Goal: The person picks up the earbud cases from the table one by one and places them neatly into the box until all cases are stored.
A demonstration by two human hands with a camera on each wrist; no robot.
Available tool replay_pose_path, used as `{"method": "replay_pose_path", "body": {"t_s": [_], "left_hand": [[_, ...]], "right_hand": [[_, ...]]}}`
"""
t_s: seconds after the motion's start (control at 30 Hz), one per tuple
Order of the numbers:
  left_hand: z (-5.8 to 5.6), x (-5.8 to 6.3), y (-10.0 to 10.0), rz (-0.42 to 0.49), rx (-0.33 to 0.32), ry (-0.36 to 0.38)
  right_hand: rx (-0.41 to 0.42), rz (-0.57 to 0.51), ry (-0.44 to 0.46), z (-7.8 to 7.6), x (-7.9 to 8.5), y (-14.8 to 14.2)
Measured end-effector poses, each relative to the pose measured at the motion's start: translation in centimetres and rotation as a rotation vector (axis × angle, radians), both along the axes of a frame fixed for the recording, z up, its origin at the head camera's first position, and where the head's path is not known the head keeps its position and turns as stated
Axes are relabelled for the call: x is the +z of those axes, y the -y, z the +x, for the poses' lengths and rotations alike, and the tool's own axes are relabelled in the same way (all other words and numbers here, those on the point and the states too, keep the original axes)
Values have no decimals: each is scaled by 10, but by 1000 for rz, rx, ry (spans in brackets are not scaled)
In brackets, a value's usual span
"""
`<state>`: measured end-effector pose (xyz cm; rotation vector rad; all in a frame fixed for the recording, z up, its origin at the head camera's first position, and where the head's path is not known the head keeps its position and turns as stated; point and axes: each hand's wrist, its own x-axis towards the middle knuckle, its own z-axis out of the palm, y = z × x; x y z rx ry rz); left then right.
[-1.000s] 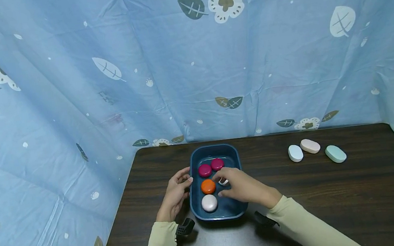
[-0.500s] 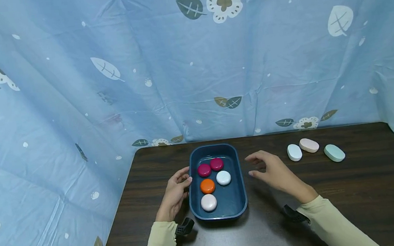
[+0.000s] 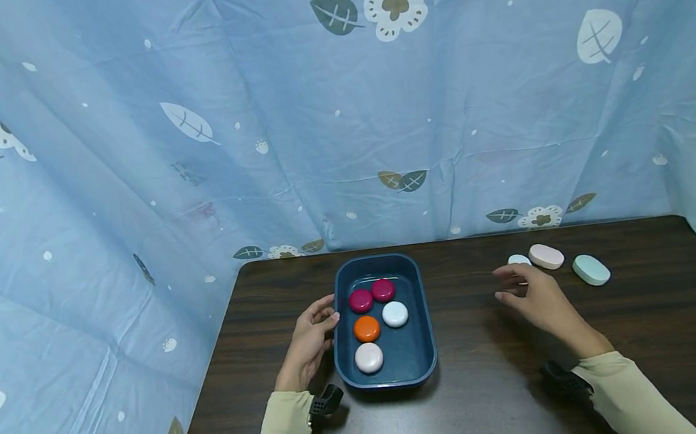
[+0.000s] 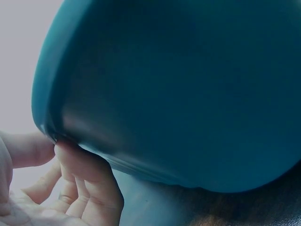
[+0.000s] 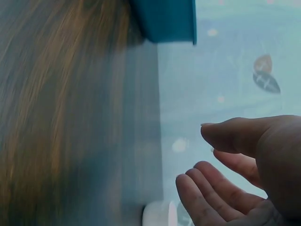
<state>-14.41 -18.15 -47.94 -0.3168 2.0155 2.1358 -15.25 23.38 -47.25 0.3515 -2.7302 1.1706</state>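
Against the left grip (image 3: 306, 342), blue tray (image 3: 410, 354).

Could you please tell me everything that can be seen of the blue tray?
The blue tray is dark, rectangular and longer front to back, with rounded corners, raised walls and a smooth, slightly glossy surface that may be plastic or glazed ceramic. It sits open side up on the dark wood-look table. The left hand holds it at its left edge. Inside lie two magenta pieces, an orange piece and two whitish pieces, all rounded.
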Motion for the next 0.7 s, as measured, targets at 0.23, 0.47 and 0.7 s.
{"method": "replay_pose_path", "body": {"t_s": [0.23,0.47,0.7], "left_hand": [[0,-1,0,10,0,-4],[0,-1,1,17,-2,-8],[1,-2,1,10,-4,-5]], "right_hand": [[-91,14,-51,-2,-6,-18],[-182,0,-70,-1,-10,-26],[-198,-11,-53,-8,-17,-35]]}}
